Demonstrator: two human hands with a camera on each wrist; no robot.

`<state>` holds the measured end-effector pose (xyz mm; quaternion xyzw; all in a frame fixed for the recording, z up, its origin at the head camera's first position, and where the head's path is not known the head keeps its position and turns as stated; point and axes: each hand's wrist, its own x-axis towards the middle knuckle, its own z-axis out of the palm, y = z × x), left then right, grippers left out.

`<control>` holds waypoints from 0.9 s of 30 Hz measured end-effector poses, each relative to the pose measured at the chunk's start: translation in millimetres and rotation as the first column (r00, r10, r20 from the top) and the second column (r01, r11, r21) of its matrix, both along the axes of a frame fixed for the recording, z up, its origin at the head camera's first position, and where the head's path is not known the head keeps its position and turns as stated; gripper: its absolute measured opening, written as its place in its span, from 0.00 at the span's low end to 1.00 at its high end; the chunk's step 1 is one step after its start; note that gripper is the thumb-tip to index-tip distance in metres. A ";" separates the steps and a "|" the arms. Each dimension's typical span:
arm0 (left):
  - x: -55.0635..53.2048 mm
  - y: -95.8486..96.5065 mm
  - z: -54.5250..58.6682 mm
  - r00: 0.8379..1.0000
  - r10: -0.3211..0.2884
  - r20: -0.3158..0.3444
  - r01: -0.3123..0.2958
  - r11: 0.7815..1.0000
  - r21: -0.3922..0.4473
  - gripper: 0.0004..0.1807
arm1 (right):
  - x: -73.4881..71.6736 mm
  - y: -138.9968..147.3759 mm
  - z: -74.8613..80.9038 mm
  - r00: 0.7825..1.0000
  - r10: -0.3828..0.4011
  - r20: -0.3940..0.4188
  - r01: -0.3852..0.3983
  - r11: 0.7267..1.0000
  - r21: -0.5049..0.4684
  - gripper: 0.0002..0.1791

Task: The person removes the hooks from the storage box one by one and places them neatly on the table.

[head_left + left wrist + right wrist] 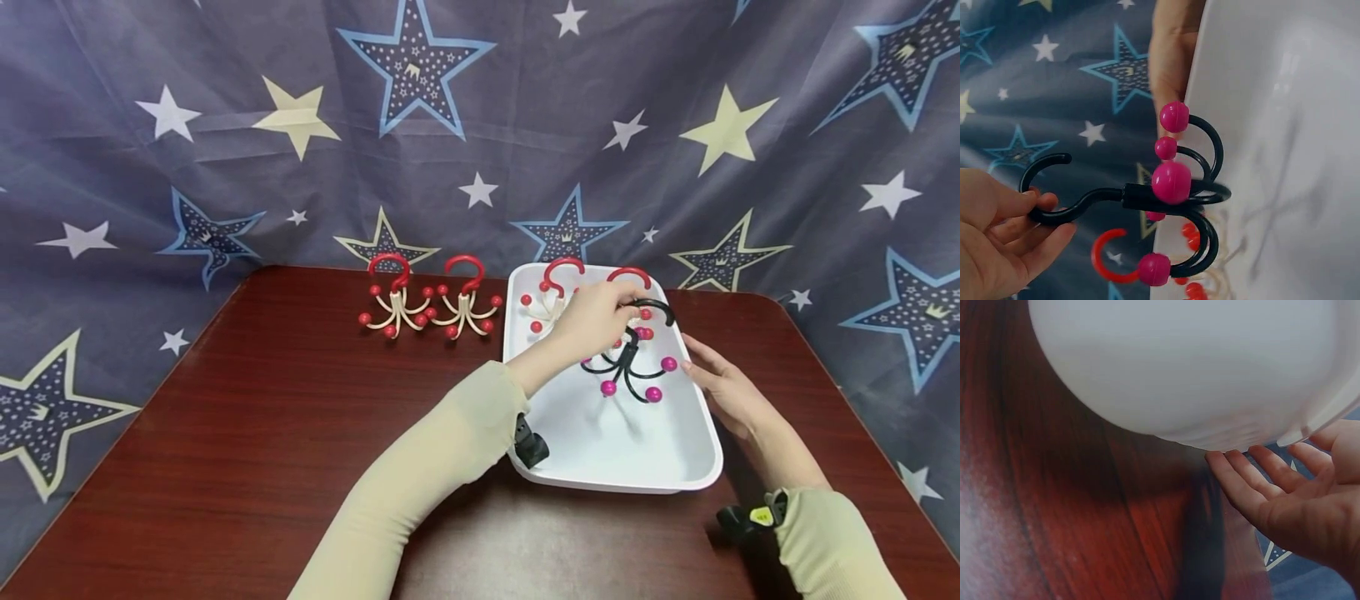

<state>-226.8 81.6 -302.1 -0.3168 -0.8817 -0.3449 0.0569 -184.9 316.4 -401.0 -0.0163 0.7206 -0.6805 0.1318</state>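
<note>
Above the white tray point(600, 442), my left hand point(596, 321) grips the curved top of a black multi-arm hook hanger point(628, 357). Pink balls tip its arms. In the left wrist view, my left thumb and fingers point(1004, 219) hold the black hook point(1054, 215). My right hand point(731, 392) is at the tray's right side; in the right wrist view its fairly straight fingers point(1241, 481) touch the outer wall. Two cream hangers with red hooks and balls lie at the tray's far end, one with a red hook point(564, 265), another with a red hook point(630, 273) partly hidden.
Left of the tray, two more red-and-cream hangers, one point(397, 304) beside the other point(465, 304), lie on the dark red-brown table point(300, 400). A star-patterned cloth point(262, 192) hangs behind the table.
</note>
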 end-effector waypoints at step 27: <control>-17.5 -126.0 24.8 0.985 0.166 -0.051 -0.139 0.930 0.341 0.11 | 0.6 2.5 -0.4 0.999 -0.034 0.029 0.032 0.998 0.060 0.38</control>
